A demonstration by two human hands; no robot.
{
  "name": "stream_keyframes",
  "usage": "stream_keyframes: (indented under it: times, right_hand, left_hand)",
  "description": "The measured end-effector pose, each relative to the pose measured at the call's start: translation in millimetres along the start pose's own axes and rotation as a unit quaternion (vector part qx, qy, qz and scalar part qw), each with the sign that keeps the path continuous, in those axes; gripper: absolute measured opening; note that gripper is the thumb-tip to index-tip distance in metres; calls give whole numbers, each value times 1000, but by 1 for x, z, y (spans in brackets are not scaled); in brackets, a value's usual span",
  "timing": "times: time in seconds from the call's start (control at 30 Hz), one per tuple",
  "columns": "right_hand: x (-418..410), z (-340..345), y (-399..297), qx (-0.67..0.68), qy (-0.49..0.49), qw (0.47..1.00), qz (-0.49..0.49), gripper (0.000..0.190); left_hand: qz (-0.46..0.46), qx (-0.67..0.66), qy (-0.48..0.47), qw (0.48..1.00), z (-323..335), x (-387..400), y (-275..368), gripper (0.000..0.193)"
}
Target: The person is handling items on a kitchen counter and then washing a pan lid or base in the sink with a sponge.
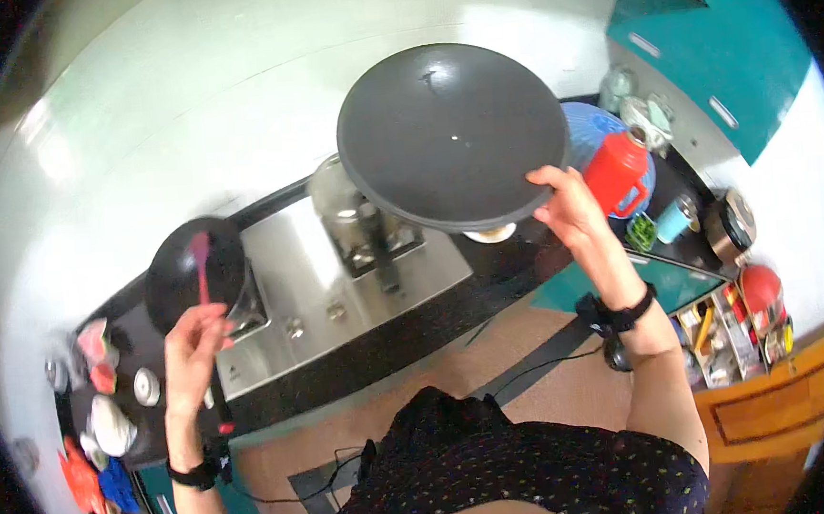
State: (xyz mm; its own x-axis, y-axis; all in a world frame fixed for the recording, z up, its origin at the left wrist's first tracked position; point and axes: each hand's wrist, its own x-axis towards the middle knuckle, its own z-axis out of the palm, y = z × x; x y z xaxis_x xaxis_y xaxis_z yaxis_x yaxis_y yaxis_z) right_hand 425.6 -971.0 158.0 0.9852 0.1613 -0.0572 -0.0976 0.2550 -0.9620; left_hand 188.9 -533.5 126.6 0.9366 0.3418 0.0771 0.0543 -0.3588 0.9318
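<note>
My left hand point(196, 344) grips a pink spatula point(202, 271), its head over the inside of a black wok point(170, 288). That wok sits on the left burner, and a black handle with a red end point(222, 406) shows below my hand. My right hand point(567, 203) holds a large, round, dark grey lid point(454, 139) by its lower right rim. Raised above the counter, the lid partly hides a pan with a clear glass cover point(336, 198) and black handle on the right burner. A small white dish point(491, 234) peeks out under the lid's edge.
The steel gas hob point(293, 294) lies in a black countertop point(389, 337). At right stand a red thermos jug point(617, 171), a blue basket point(582, 127), a cup of greens point(641, 232), a blue can point(676, 218) and a rice cooker point(731, 224). Watermelon pieces point(95, 343) lie left.
</note>
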Motion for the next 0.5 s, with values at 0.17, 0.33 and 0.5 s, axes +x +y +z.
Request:
stream_keyframes:
  times: [0.17, 0.33, 0.5]
  right_hand:
    - [-67, 58, 18, 2, -130, 991, 39, 41]
    - [-161, 177, 56, -29, -231, 970, 71, 33]
    - [-248, 284, 117, -28, -383, 914, 131, 46]
  left_hand:
    - [36, -74, -22, 996, -16, -72, -14, 27]
    - [-5, -205, 36, 978, -41, -165, -45, 34]
    - [-68, -394, 280, 873, -57, -265, -108, 40]
